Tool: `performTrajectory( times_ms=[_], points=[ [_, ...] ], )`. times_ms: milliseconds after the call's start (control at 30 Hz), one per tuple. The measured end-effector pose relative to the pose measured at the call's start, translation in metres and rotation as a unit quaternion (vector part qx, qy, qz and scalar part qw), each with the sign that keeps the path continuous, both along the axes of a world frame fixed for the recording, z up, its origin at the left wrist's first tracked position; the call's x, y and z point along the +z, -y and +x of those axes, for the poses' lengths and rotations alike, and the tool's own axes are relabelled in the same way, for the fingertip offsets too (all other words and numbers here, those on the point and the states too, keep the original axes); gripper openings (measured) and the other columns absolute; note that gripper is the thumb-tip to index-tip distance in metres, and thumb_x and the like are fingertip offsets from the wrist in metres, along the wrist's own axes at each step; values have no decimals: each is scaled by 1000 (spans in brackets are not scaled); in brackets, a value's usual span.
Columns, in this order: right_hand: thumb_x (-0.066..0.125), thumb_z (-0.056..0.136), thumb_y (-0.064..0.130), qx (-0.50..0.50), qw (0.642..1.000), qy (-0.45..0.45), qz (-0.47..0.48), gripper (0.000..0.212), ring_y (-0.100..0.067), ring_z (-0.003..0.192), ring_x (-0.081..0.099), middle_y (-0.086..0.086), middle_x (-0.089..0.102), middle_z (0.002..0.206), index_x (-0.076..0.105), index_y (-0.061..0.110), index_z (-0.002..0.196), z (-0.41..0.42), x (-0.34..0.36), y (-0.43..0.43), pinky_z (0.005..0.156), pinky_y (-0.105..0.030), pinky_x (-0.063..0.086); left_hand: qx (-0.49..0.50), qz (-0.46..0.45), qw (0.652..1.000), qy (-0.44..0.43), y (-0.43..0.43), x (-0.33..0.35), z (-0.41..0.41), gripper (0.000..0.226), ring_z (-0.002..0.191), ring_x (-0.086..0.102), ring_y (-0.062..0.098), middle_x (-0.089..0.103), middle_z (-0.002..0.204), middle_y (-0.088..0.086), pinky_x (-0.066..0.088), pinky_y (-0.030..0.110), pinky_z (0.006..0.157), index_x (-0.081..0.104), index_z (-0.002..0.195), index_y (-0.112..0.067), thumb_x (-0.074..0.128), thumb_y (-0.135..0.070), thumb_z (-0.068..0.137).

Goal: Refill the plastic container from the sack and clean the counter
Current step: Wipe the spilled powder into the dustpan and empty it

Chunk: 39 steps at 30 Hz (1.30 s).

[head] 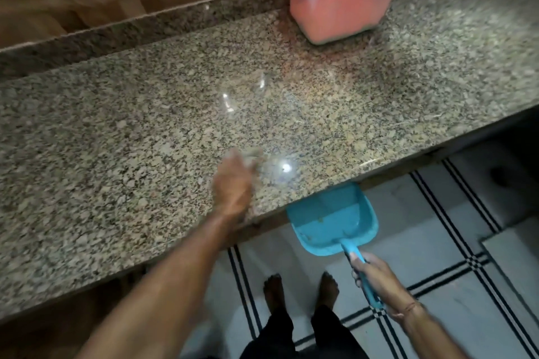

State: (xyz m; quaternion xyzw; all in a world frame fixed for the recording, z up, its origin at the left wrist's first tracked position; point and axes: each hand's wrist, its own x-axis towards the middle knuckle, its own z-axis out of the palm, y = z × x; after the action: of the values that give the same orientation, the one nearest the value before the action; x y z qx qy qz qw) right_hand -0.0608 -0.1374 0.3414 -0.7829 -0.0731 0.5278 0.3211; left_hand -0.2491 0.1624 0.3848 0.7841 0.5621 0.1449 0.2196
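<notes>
Looks down on a speckled granite counter (pixel 116 125) with the plastic container (pixel 341 0) standing upright at its back right, near the raised stone lip. Shows it pink-sided with a red lid, only partly in view at the top edge, and well apart from both hands. Lays the left hand (pixel 233 183) on the counter close to the front edge, wrist over the edge itself. Appears to stretch the fingers out flat and hold nothing, though blur smears them, so not sharply seen. Grips the handle of a blue dustpan (pixel 332 224) with the right hand (pixel 376 280), fingers curled round it and thumb along the top. Holds the pan below the counter's front edge, its open mouth tucked just under the stone, to the right of the left hand. Carries a few pale specks inside the pan. Stands barefoot (pixel 272 288) on a white tiled floor (pixel 437 213) crossed by black stripes.
</notes>
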Motion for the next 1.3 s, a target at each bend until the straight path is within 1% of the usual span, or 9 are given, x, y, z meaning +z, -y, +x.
performTrajectory(
  times_ms=[167,433,533,733,867,1000,1100,1200,1300],
  points=[
    [57,103,24,-51,998,-18,12,28,-14,59,53,-3,59,65,65,-2,108,5,4,12,61,-30,47,245,-27,961,-127,-52,3,-46,31,66,50,19,57,94,11,34,31,46,41,124,-13,43,-39,108],
    [54,104,23,-87,996,-11,20,23,-13,57,52,-3,59,67,68,4,105,22,13,18,54,-24,46,-106,-81,991,15,32,7,95,18,67,54,10,54,83,-8,38,23,51,41,107,-32,33,-48,109],
    [54,104,24,-86,995,-8,41,27,-11,57,51,-2,57,67,64,-1,102,35,17,11,52,-23,44,34,-70,997,23,-18,14,90,30,69,63,21,58,82,-3,41,30,50,41,117,-22,38,-50,107],
    [55,104,22,-87,995,-18,36,33,-8,51,48,-3,55,65,59,-10,107,66,1,1,50,-20,42,269,-25,958,-93,-50,7,72,47,108,61,44,59,121,28,45,52,86,39,138,-2,47,-36,107],
    [55,104,20,-72,997,-19,31,38,-7,50,48,-4,54,65,55,-18,111,90,-4,0,48,-17,42,102,-6,995,-25,13,-5,154,36,75,54,14,57,104,2,41,28,57,45,119,-23,37,-56,105],
    [55,104,24,-74,996,-38,34,35,-11,57,48,-4,55,69,59,-9,115,115,-1,0,54,-22,43,-87,-75,993,28,30,3,210,22,69,58,11,61,92,-8,44,25,53,45,113,-29,45,-50,105],
    [55,104,24,-68,995,-50,46,29,-12,61,50,-3,57,71,62,-1,117,133,3,-2,59,-24,45,57,-50,996,52,-26,14,201,33,71,62,19,65,93,0,42,28,53,44,126,-21,39,-48,107],
    [56,104,25,-50,996,-52,46,24,-10,66,53,-3,58,75,65,9,120,147,5,-6,62,-23,47,257,-41,965,-42,-87,10,168,46,95,65,33,65,118,16,51,43,74,38,139,-7,46,-40,107],
    [56,103,26,-46,997,-42,37,24,-6,65,54,-2,58,77,64,13,122,156,3,-5,61,-20,48,271,-32,959,-82,-80,-5,179,59,111,61,38,57,131,22,51,47,85,33,146,-6,40,-49,106]
  ],
)
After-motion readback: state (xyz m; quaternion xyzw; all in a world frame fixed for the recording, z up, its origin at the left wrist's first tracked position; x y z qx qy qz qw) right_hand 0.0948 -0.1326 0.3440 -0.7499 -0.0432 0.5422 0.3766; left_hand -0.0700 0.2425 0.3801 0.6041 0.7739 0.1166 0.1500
